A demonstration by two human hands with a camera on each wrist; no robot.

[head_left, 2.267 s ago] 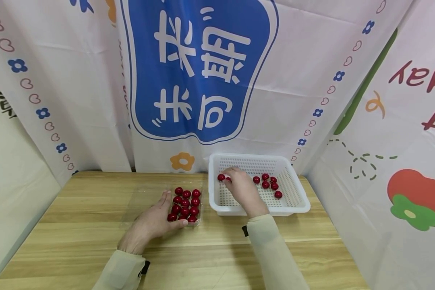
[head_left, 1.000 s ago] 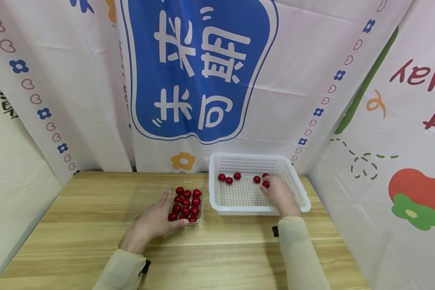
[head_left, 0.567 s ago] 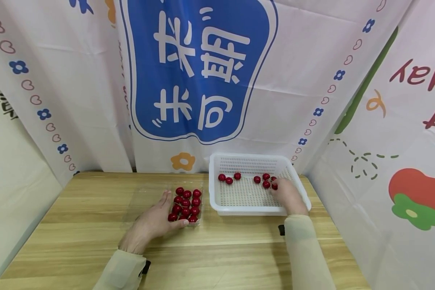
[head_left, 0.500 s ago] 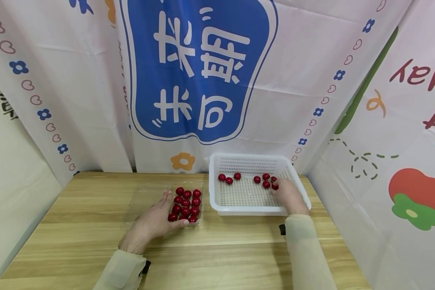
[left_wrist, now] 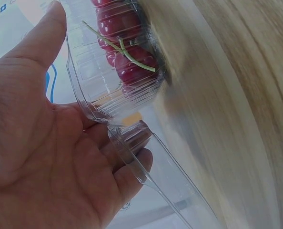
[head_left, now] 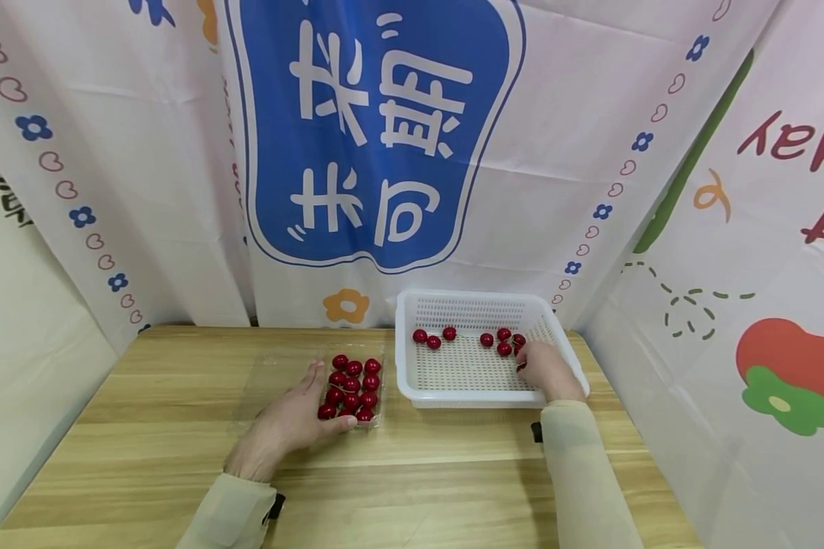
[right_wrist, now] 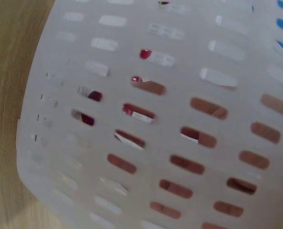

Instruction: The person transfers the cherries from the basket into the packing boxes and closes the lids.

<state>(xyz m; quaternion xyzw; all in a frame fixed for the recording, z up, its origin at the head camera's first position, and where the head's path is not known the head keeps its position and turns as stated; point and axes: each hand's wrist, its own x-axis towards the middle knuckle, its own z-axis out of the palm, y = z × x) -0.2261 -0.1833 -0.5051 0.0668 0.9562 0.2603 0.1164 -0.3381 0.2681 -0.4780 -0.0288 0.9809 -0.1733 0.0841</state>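
My left hand (head_left: 288, 418) holds a clear plastic clamshell box (left_wrist: 79, 71) packed with red cherries (head_left: 352, 384). Its thumb lies along the near wall, and its fingers reach round the hinge side. Green stems show through the plastic in the left wrist view. Inside the white basket (head_left: 446, 398), at its right end, my right hand (head_left: 548, 371) pinches a dark red cherry (head_left: 521, 367), mostly covered by the fingertips. Just above those fingers lie several loose cherries (head_left: 504, 348). The right wrist view shows the fingers only through slots in the basket wall (right_wrist: 146, 191).
Left of the packed cherries the box's transparent lid (head_left: 275, 374) lies folded open on the wooden table (head_left: 384, 488). More loose cherries (head_left: 434, 342) sit at the basket's left end. Printed cloth (head_left: 556, 114) hangs behind the table and at its sides.
My right hand has moved from the basket's left end to its right end, then slightly nearer, from one cherry to another. The left hand and the box have stayed put.
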